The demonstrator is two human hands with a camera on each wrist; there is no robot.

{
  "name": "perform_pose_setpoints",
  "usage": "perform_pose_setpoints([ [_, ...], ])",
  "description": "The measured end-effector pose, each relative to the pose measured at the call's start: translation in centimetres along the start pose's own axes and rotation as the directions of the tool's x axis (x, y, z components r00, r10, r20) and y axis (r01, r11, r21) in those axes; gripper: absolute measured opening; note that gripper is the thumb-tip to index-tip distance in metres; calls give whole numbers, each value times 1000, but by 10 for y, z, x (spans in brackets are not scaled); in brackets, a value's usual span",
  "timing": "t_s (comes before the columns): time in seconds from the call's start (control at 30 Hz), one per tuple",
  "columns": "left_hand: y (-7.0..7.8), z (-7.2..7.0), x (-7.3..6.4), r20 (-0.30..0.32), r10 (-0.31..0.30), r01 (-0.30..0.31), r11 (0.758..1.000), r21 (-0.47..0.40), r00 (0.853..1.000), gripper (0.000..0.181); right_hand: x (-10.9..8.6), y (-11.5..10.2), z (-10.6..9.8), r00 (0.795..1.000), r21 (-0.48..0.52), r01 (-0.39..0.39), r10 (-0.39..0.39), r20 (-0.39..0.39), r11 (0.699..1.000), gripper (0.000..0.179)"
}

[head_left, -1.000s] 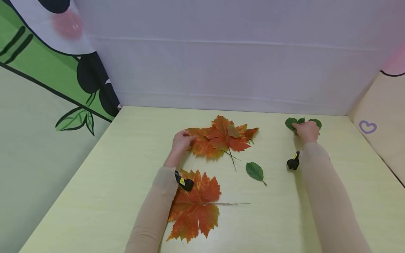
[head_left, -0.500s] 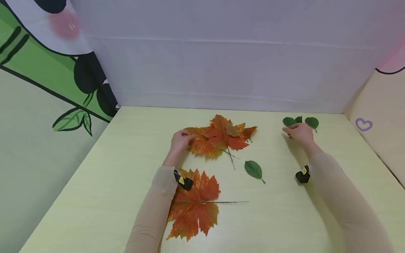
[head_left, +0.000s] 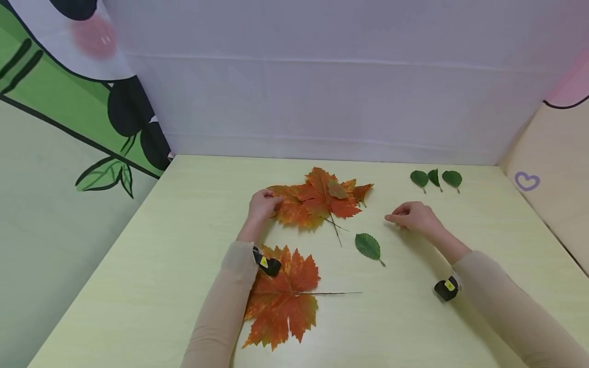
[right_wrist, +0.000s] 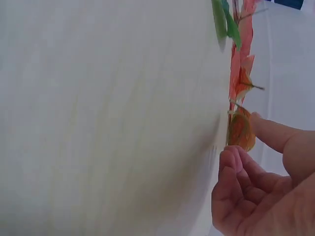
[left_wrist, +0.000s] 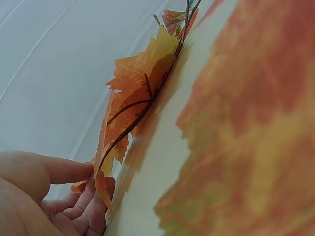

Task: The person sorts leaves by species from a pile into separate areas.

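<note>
My left hand [head_left: 263,208] pinches the left edge of an orange maple leaf [head_left: 292,214] in a pile at the back middle. The left wrist view shows the thumb and fingers on the edge of that leaf [left_wrist: 135,81], which curves up off the table. A small brownish-green leaf [head_left: 337,189] lies on the pile. My right hand [head_left: 416,218] is above the table, right of the pile, holding nothing. In the right wrist view its thumb and fingers stand apart. Nearest to it is a single green leaf [head_left: 368,246], flat on the table.
Three green leaves [head_left: 434,177] lie in a row at the back right. Another large orange maple leaf [head_left: 287,312] is in front, partly under the left forearm, its stem pointing right. A pale cloth [head_left: 294,107] hangs behind the table [head_left: 152,245].
My right hand has drawn away from the green leaves at the back right, moving left and towards me. Three leaves there now show fully. My left hand stays at the pile.
</note>
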State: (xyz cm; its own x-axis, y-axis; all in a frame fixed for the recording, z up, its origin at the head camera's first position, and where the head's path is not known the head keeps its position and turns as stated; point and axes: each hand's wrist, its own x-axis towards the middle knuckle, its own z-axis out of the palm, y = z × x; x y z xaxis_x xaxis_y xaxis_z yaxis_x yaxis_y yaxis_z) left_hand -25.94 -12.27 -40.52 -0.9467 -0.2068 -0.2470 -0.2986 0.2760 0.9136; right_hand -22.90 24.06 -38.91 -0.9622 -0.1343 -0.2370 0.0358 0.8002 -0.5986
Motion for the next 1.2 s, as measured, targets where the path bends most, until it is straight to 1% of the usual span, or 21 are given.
perform_pose_setpoints([
  [0.27,-1,-1,2,3,-5,5,1000,-3,1000,34,-19,-14,26,994,-63,86,-81,72,994,46],
  [0.47,-2,0,2,8,-13,13,1000,-6,1000,32,-31,-22,36,988,-99,128,-119,98,987,45],
  [0.57,-1,0,2,10,-10,10,1000,-4,1000,32,-36,-25,40,986,-118,140,-127,105,983,47],
  [0.73,-2,0,3,9,-3,2,1000,10,1000,32,-41,-30,43,983,-123,159,-145,109,980,48],
  [0.97,-4,1,4,8,-12,12,1000,2,1000,30,-42,-30,45,979,-122,191,-179,101,974,41],
  [1.07,-5,1,5,-5,-7,7,1000,10,1000,29,-40,-29,45,978,-123,197,-186,99,973,39],
  [1.1,-5,2,5,-16,7,-7,1000,10,1000,28,-40,-28,45,977,-122,200,-188,99,972,38],
  [1.2,-5,2,5,-21,10,-10,1000,14,1000,27,-40,-28,45,977,-122,204,-194,93,971,34],
])
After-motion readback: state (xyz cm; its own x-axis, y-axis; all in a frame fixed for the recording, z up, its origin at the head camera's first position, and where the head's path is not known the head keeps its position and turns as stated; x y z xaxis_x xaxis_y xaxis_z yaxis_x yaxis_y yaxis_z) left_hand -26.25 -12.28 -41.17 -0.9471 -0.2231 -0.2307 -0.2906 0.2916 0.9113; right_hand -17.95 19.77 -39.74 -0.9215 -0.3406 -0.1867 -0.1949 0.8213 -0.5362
